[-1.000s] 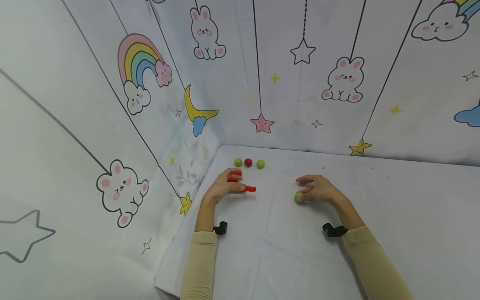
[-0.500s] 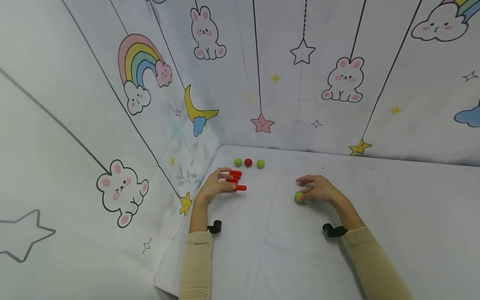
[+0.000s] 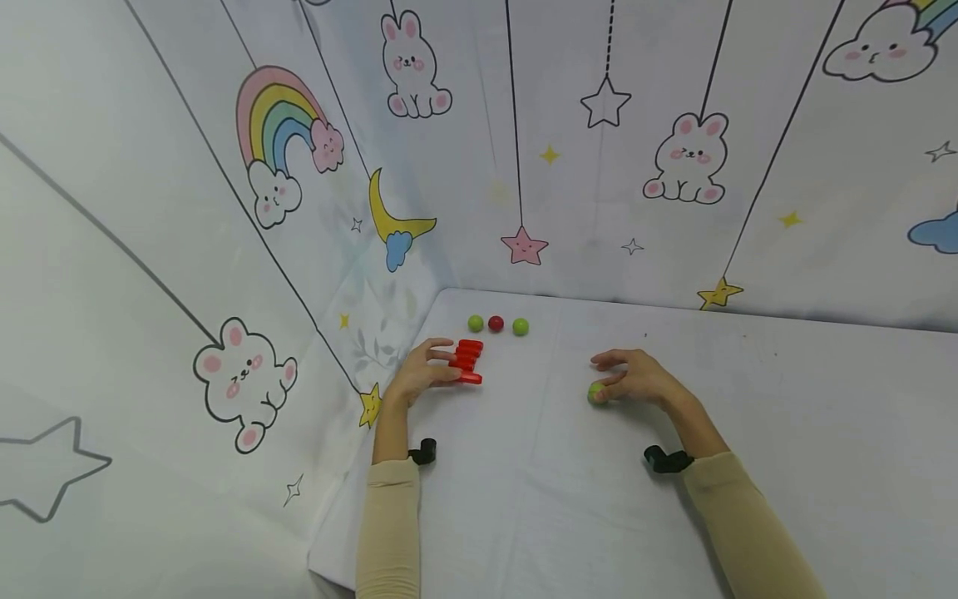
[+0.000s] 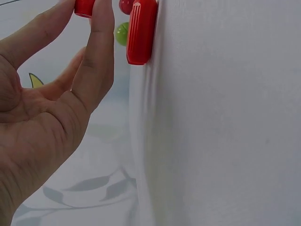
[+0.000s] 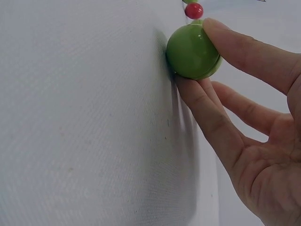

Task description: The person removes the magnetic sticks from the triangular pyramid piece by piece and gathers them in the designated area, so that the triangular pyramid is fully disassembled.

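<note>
My left hand (image 3: pixel 447 363) is at the table's far left and pinches a small stack of red plastic pieces (image 3: pixel 467 363) at its fingertips. In the left wrist view one finger (image 4: pixel 99 52) lies beside a red piece (image 4: pixel 140 31) that rests on the cloth. My right hand (image 3: pixel 612 381) holds a green ball (image 3: pixel 596 392) against the table. The right wrist view shows this ball (image 5: pixel 193 52) pinched between the thumb (image 5: pixel 240 47) and the other fingers.
A green ball (image 3: pixel 475 323), a red ball (image 3: pixel 496 324) and another green ball (image 3: pixel 520 327) lie in a row near the back wall. The white-clothed table (image 3: pixel 569 499) meets printed fabric walls at the left and back. Its front-left corner drops off near my left sleeve.
My left hand has drawn back to the left, pulling the lowest red piece in against the other red pieces. The right hand and its green ball have stayed put.
</note>
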A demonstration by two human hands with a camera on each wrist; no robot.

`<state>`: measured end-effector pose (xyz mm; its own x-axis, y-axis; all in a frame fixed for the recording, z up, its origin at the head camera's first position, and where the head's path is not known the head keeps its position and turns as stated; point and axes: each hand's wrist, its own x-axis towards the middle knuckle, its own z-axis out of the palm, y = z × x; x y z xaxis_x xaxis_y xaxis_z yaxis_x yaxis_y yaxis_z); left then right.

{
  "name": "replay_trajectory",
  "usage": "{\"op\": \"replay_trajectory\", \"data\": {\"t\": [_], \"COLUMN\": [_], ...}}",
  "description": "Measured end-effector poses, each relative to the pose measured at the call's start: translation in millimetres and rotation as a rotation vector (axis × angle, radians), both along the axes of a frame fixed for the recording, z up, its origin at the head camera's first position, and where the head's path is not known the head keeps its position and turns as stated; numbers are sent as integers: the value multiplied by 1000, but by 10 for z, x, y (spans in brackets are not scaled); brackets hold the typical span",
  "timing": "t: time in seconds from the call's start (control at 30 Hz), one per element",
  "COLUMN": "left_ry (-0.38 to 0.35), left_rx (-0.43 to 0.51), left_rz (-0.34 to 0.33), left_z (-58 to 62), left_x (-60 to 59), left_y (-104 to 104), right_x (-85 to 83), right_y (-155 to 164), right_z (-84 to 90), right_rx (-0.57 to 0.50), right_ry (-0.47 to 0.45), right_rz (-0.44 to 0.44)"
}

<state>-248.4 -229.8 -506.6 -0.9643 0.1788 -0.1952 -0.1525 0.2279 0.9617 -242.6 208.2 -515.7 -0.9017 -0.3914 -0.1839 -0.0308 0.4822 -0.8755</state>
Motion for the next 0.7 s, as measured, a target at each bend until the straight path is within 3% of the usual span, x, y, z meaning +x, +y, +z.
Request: {"op": "replay_trajectory", "data": {"t": [0.7], "left_ry": [-35], "left_rx": [9], "left_rz": [31], "left_z": [-50], "left_x": [4], "left_y": [-165], "right_x": [-22], "right_y": [3], "right_z": [-18], "right_rx": [11], "right_ry": [-14], "right_rz": [-9]}}
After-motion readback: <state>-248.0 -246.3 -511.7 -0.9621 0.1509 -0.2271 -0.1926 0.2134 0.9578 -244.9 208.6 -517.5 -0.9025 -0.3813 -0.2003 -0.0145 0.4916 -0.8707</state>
